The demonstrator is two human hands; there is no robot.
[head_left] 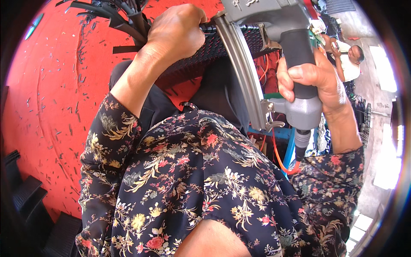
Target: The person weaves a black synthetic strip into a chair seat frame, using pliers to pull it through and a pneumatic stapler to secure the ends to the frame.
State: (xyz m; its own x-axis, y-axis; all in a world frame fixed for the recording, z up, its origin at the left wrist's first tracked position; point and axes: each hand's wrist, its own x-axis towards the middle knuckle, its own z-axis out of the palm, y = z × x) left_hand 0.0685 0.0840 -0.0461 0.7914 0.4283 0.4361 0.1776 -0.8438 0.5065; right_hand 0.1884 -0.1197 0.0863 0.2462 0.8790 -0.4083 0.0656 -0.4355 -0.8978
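My right hand [314, 79] is wrapped round the black grip [296, 47] of a grey pneumatic staple gun [265, 13]. The gun's long metal magazine [242, 68] slants down in front of my lap, and its nose end lies past the top of the view. Across my knees rests a black woven panel [201, 55]. My left hand [177, 32] is closed at the panel's far edge, close to the gun; its fingertips are mostly hidden. Loose ends of flat black strips [137, 25] stick out just left of that fist.
An orange air hose [289, 169] runs from the gun's base. Red floor covering [51, 94], strewn with black scraps, spreads on the left. Dark ribbed pieces [30, 195] stand at lower left. Another person [349, 60] sits at the right, near a blue frame [289, 147].
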